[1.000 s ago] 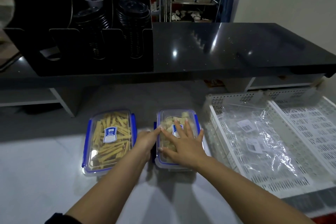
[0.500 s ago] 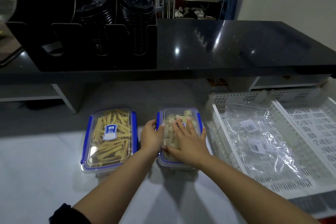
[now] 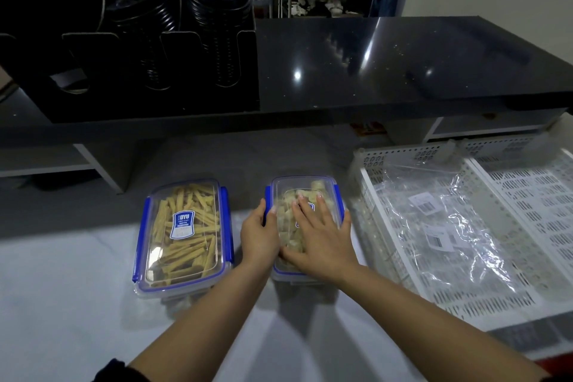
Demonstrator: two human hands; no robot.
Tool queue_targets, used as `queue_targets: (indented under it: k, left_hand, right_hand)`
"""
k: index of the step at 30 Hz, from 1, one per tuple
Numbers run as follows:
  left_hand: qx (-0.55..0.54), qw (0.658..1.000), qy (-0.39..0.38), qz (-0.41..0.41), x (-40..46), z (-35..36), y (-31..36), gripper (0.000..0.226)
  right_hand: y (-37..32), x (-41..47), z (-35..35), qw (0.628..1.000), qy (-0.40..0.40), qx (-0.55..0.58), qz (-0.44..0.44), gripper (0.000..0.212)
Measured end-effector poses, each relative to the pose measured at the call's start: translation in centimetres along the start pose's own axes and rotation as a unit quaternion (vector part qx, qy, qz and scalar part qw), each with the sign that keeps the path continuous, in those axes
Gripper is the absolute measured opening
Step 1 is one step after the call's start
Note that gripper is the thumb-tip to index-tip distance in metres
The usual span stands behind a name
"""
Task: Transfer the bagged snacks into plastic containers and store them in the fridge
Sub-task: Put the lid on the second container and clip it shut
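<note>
White worktop below black counter: left hand now curled round blue side clasp of right-hand snack container, off the lid top since a second ago; right hand pressed flat, fingers straight, on lid. Sealing apparently under way. Stick-snack container alongside, clasps down. Emptied bags in white crate. Fridge unseen.

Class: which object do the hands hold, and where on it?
The right container: left hand grips its left side clip, right hand presses flat on its lid.
</note>
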State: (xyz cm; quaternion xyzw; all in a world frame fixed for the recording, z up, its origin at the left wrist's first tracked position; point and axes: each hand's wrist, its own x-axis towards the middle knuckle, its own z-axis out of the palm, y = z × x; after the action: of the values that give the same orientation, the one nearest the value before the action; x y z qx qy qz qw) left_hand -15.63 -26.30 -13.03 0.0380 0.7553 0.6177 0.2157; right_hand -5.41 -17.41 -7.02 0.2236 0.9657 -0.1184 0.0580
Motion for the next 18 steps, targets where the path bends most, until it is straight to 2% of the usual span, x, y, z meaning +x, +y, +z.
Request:
queue_targets:
  k: [7, 12, 16, 18]
  left_hand:
    - [-0.015, 1.000, -0.011, -0.004, -0.7, -0.2, 1.2, 0.073]
    - [-0.007, 1.000, -0.018, 0.001, -0.8, -0.2, 1.7, 0.062]
    - [0.068, 0.997, -0.045, 0.014, 0.4, -0.5, 0.8, 0.062]
    - [0.118, 0.991, -0.069, 0.010, -0.2, -0.9, 2.4, 0.066]
  right_hand:
    - [-0.1, 0.0, 0.3, 1.000, 0.009, 0.002, 0.003, 0.091]
    - [-0.1, 0.0, 0.1, 1.000, 0.007, 0.006, 0.005, 0.089]
    - [0.1, -0.1, 0.0, 1.000, 0.003, 0.023, 0.003, 0.095]
    - [0.6, -0.2, -0.2, 0.998, 0.012, 0.059, -0.005, 0.088]
